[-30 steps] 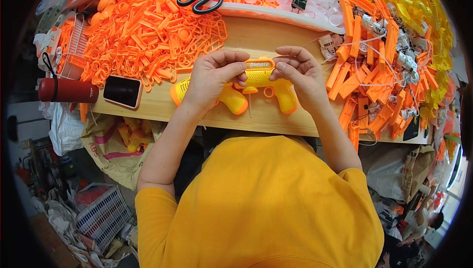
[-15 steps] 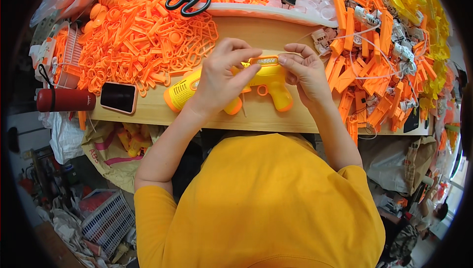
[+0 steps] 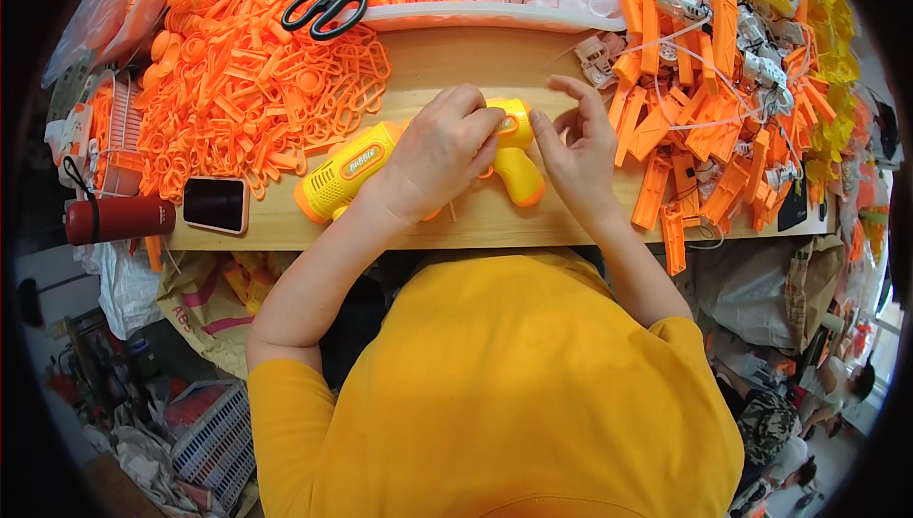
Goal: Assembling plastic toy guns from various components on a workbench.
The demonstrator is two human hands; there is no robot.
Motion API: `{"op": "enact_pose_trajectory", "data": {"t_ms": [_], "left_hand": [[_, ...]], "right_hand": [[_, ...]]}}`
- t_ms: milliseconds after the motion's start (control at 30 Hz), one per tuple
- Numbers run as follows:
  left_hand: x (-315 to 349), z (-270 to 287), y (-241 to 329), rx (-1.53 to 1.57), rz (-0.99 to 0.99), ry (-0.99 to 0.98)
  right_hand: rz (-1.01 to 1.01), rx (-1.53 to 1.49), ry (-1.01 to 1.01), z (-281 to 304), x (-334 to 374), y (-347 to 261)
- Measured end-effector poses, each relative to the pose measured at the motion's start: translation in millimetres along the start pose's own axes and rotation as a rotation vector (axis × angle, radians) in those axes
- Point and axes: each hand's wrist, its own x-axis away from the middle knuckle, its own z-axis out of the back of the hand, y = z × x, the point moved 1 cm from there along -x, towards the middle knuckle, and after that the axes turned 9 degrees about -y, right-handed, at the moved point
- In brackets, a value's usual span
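Observation:
A yellow toy gun part with an orange end [image 3: 347, 168] lies slanted on the table, an oval label on its side. Right of it, a yellow body with a handle [image 3: 519, 175] also lies there. My left hand [image 3: 442, 152] covers the stretch between them, so I cannot tell whether they are one piece. Its fingers are curled in, thumb and fingertips pressed to the upper right body near a small label. My right hand [image 3: 580, 156] is raised just right of that body, fingers apart and nothing seen in them. Its thumb tip is close to the yellow edge.
Orange plastic parts [image 3: 276, 90] are heaped at left, with black-handled scissors [image 3: 328, 6] on top. A white tray [image 3: 495, 16] of translucent cups stands at the back. Orange housings with wires [image 3: 713, 90] pile up at right. A phone [image 3: 216, 204] and red bottle [image 3: 128, 220] sit at left.
My left fingers have closed from a wide pinch onto the toy gun. My right hand has drawn off the label, its fingers spreading. The whole view has shifted slightly.

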Motion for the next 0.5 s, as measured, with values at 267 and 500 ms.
{"op": "enact_pose_trajectory", "data": {"t_ms": [267,500], "left_hand": [[-7.1,2.9,-0.5,0.021,0.086,-0.09],[-10.7,5.5,-4.4,0.074,0.117,-0.176]], "right_hand": [[-0.213,-0.509,-0.182,-15.4,8.6,36.2],[-0.104,-0.594,-0.097,-25.8,7.5,36.3]]}}
